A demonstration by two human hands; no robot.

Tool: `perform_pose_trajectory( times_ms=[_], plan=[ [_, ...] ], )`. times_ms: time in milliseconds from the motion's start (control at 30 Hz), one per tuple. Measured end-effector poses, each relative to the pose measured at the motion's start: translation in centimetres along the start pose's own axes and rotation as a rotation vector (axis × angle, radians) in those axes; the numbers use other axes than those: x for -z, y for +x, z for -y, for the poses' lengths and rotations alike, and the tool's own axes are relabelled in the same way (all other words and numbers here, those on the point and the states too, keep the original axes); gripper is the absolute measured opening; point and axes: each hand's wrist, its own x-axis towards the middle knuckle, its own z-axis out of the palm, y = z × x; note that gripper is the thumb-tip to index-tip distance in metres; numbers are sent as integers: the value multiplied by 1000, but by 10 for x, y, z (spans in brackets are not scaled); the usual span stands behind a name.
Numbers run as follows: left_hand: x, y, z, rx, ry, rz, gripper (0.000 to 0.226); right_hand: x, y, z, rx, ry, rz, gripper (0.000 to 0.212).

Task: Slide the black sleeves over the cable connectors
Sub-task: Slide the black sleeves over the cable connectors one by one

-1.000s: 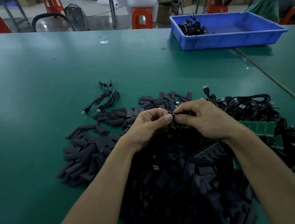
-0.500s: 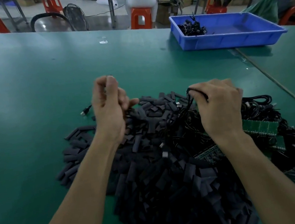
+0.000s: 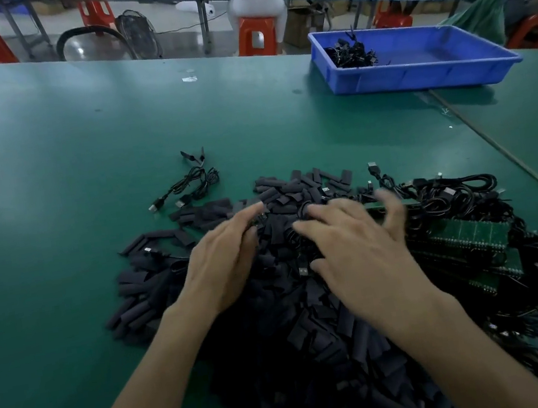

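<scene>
Green table bears black sleeves, partly hidden under the flat left hand and spread, blurred right hand.

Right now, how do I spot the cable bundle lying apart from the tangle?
On the green table, find the heap of black sleeves. Beyond its far left edge lies a small cable bundle. Unlike the tangle at right, it sits alone, plugs pointing left.

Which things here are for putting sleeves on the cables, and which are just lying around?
For the job:
- black sleeves, in a big pile
- black cables, tangled beside it
- left hand and right hand, both open over the pile

Just lying about:
- blue tray, far off, with a few cables inside
- orange stool
- fan
</scene>
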Motion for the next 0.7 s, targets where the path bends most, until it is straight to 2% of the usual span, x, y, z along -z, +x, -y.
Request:
perform_pose_trajectory(
  times_ms=[67, 133, 200, 300, 500, 700],
  plan=[
    [-4, -5, 6, 55, -42, 30, 35, -4, -3, 10, 150, 134, 15, 44],
    [-5, -7, 9, 76, -99, -15, 23, -11, -2, 14, 212, 207, 125, 36],
    [-5, -9, 11, 102, -185, -81, 10, -20, -1, 11, 210, 277, 269, 39],
    [-5, -12, 14, 116, -279, -89, 13, -33, -2, 7, 170, 387, 372, 42],
    [-4, -11, 14, 48, -255, -177, 13, -45, -5, 3, 32, 719, 286, 14],
    [-6, -11, 15, 129, -279, -146, 20, -48, -4, -3, -104, 913, 188, 15]
  ],
)
